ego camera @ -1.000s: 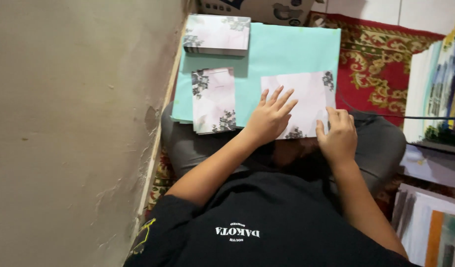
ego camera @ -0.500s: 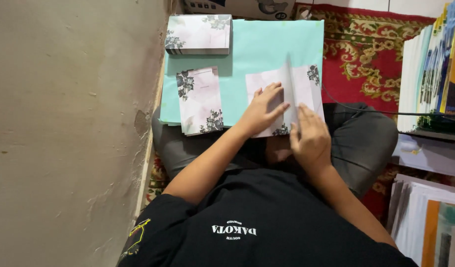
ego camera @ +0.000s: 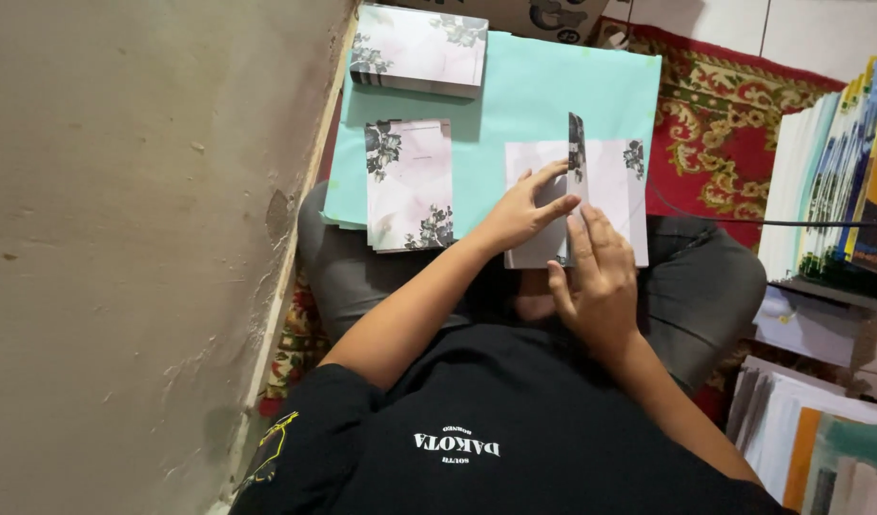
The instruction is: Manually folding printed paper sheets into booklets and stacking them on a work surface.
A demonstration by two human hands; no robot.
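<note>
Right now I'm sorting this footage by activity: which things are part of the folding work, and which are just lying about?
In hand:
- left hand and right hand on the half-folded floral card
- finished pile
- flat stack
- teal sheet beneath

Lying about:
- red rug
- stacked books
- cardboard box
</note>
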